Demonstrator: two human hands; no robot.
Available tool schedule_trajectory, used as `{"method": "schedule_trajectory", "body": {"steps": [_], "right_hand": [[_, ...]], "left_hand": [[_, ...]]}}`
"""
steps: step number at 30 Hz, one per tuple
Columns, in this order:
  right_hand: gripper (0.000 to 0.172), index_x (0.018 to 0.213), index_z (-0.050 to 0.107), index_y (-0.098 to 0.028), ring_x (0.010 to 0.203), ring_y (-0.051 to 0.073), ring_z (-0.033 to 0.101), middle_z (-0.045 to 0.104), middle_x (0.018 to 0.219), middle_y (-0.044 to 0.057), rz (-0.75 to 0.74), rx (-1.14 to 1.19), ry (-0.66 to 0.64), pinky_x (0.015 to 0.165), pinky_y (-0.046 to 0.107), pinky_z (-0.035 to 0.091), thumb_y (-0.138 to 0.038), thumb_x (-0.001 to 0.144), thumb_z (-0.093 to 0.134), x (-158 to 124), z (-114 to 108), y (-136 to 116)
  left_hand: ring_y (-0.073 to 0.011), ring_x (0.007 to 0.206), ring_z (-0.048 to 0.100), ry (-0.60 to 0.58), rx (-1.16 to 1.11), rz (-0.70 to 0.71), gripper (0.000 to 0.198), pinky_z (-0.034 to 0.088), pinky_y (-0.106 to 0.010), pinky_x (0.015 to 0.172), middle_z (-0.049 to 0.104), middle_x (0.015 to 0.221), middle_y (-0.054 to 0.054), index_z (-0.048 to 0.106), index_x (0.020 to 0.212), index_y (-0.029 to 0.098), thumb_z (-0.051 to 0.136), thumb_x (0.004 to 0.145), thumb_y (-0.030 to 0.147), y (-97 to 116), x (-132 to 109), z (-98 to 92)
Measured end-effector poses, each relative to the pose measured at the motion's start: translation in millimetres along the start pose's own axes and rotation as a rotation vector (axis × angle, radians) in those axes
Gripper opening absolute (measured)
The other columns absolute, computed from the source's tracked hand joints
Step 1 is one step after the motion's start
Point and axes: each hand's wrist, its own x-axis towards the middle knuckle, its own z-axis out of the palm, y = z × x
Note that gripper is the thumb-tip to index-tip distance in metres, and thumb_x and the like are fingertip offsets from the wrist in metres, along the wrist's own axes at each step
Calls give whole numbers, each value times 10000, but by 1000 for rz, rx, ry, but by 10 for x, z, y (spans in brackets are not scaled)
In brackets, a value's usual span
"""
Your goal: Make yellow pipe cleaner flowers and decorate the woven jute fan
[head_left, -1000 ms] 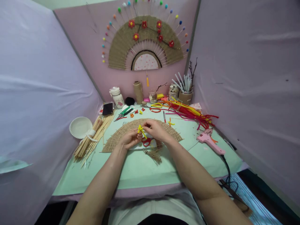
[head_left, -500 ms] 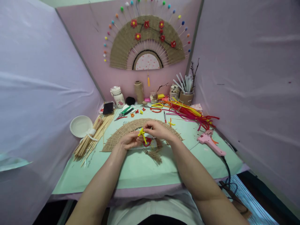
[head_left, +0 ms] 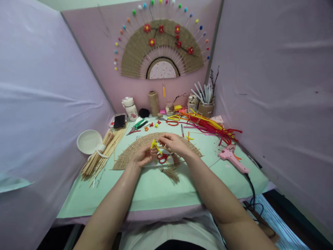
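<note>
The bent yellow fuzzy-stem piece [head_left: 154,143], pinched by the left hand [head_left: 145,155] above the tan woven fan-shaped panel [head_left: 127,154], has been shifted leftward, its handling seemingly unfinished, while whether anything is gripped by the curled right hand [head_left: 172,143] cannot be told.

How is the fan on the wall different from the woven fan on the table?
The wall fan hangs upright on the pink panel; the table fan lies flat on the green tabletop. Red flowers decorate the wall fan; none show on the table fan. Colourful balls arc around the wall fan, but not the table fan. Both are brownish and curved.
</note>
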Motion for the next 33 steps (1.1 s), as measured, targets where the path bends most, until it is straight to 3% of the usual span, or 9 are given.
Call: {"method": "schedule_trajectory", "body": {"steps": [3, 9, 23, 33], "right_hand": [[202, 725, 584, -153, 618, 98, 485, 565, 694, -7, 50, 69, -16, 604, 232, 387, -326, 790, 504, 24, 66, 60], [187, 849, 559, -174, 721, 118, 550, 601, 783, -2, -84, 212, 27, 695, 256, 438, -260, 695, 621, 78, 234, 202], [126, 873, 596, -182, 821, 146, 555, 619, 877, 30, -276, -52, 151, 762, 281, 437, -210, 783, 512, -9, 264, 96], [148, 818, 590, -201, 881, 173, 521, 586, 862, 55, -583, -365, 201, 814, 309, 405, -208, 877, 454, 8, 211, 189]], "left_hand": [[-53, 551, 493, -25, 7, 98, 44, 438, -121, 486, 513, 651, -9, 569, 825, 95, 530, 811, 79, 3, 35, -28], [-39, 544, 516, -22, 6, 161, 70, 464, -118, 513, 540, 669, -7, 568, 871, 100, 525, 825, 71, 8, 68, -48], [-29, 516, 509, 66, -109, 167, 98, 466, -103, 495, 538, 655, -1, 547, 817, 109, 475, 844, 47, -18, 47, 80], [-23, 484, 460, 111, -219, 157, 191, 433, -97, 460, 469, 609, 16, 519, 753, 110, 390, 885, 61, -64, 56, 180]]}}
